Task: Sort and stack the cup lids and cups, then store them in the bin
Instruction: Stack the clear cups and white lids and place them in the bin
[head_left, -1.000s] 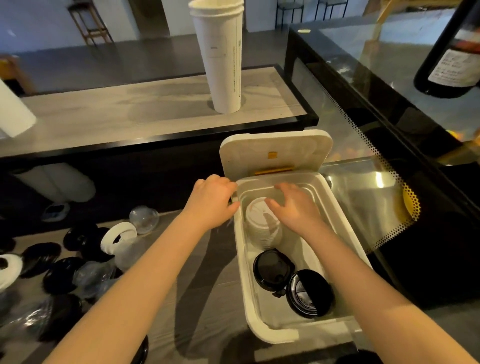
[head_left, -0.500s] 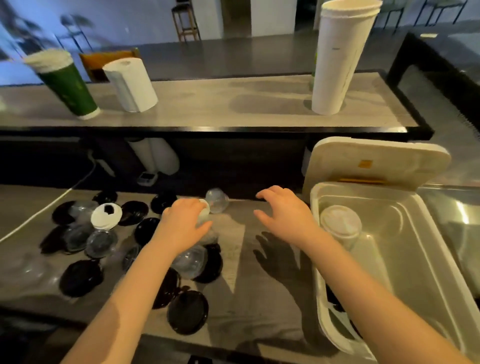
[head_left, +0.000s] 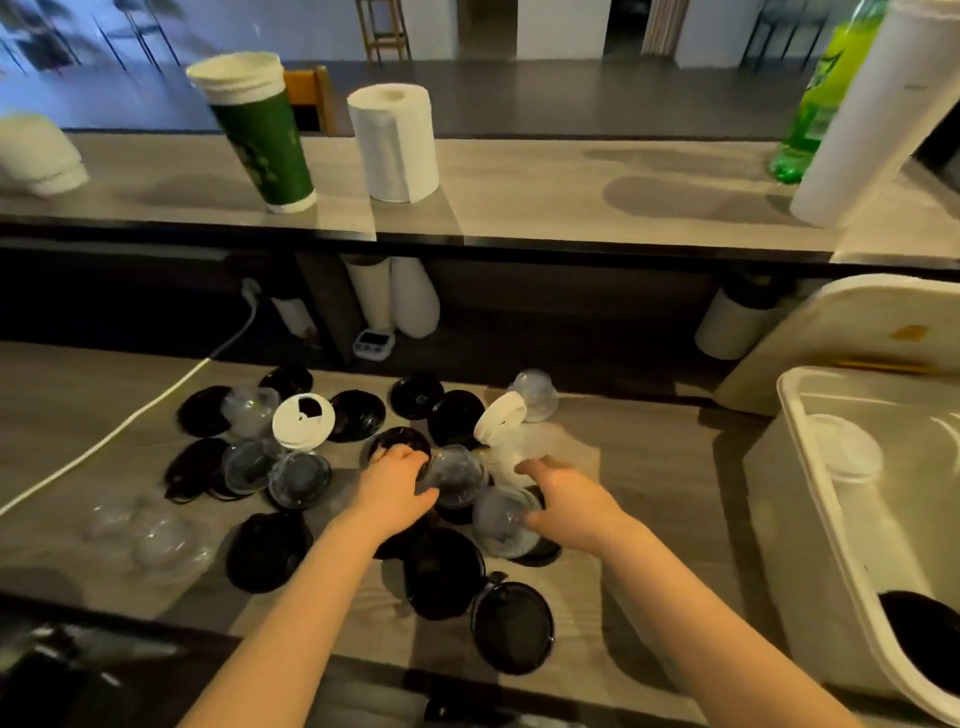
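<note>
Several black lids (head_left: 441, 571), clear dome lids (head_left: 298, 478) and two white lids (head_left: 304, 420) lie scattered on the wooden counter. My left hand (head_left: 392, 491) reaches into the middle of the pile and grips a clear dome lid (head_left: 457, 475) between fingers and thumb. Just to its right, my right hand (head_left: 574, 501) holds another clear dome lid (head_left: 498, 522) by its edge. The white bin (head_left: 795, 410) stands at the right with its lid (head_left: 857, 332) tipped open. Inside it are a stack of white lids (head_left: 847, 452) and a black lid (head_left: 924, 639).
On the raised shelf behind stand a green cup stack (head_left: 260, 130), a paper towel roll (head_left: 395, 140), a tall white cup stack (head_left: 872, 114) and a green bottle (head_left: 815, 93). A white cable (head_left: 130, 421) crosses the counter's left side. More cups sit under the shelf.
Both hands left the bin and swung left to the lid pile. They have dropped onto clear dome lids in its middle, and my view has turned left with them.
</note>
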